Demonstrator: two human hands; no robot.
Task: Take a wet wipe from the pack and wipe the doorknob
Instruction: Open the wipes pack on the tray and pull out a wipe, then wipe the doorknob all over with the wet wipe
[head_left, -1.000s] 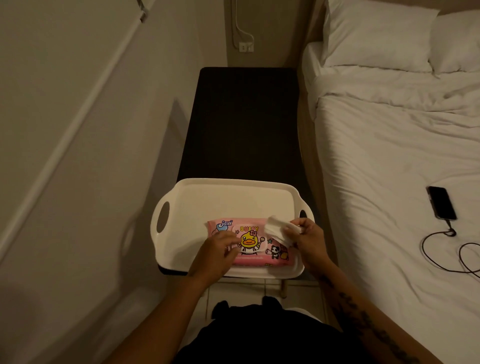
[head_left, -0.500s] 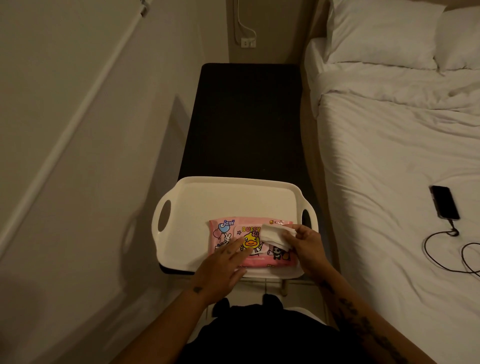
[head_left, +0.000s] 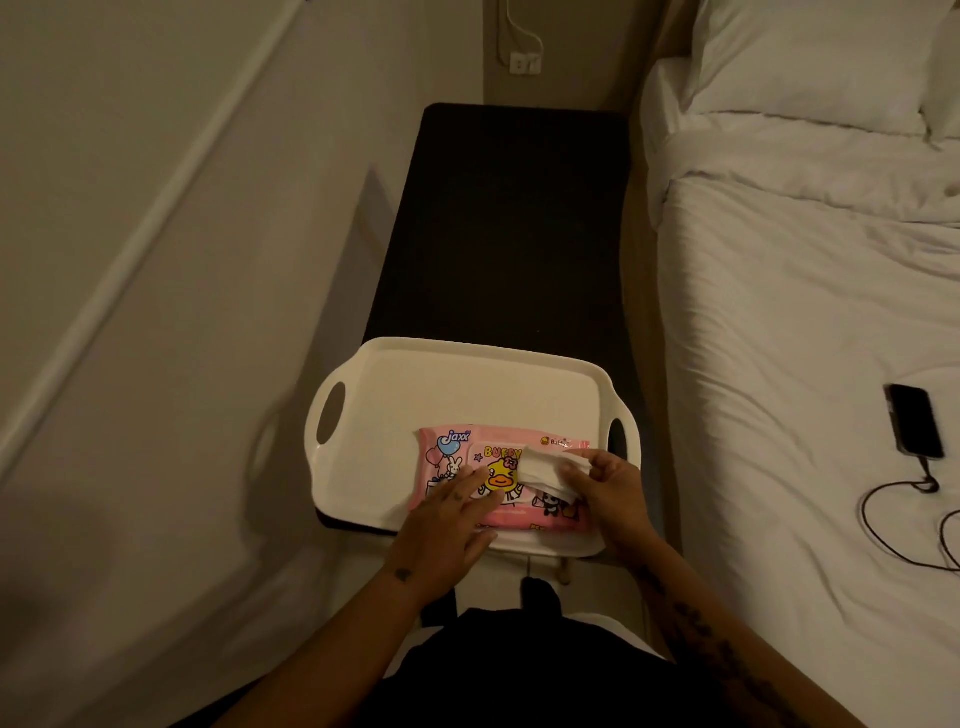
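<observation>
Now the wet wipe (head_left: 545, 467) hangs out longer and flatter than half a second ago. It is drawn across the right half of the pink pack (head_left: 452, 457), which lies on the near part of the white tray (head_left: 467, 348). The right hand (head_left: 610, 499) pinches the wipe's right end between thumb and curled fingers. That grip is closed tight on the sheet, though I cannot tell whether its lower edge is clear of the pack's opening. The left hand (head_left: 441, 525) has slid its straight fingers further over the duck label and presses the pack flat, its grip spread and holding nothing. The taking step looks all but done; the doorknob is not in view. The tray sits on the dark worktop (head_left: 509, 223) beside the bed (head_left: 805, 322).
</observation>
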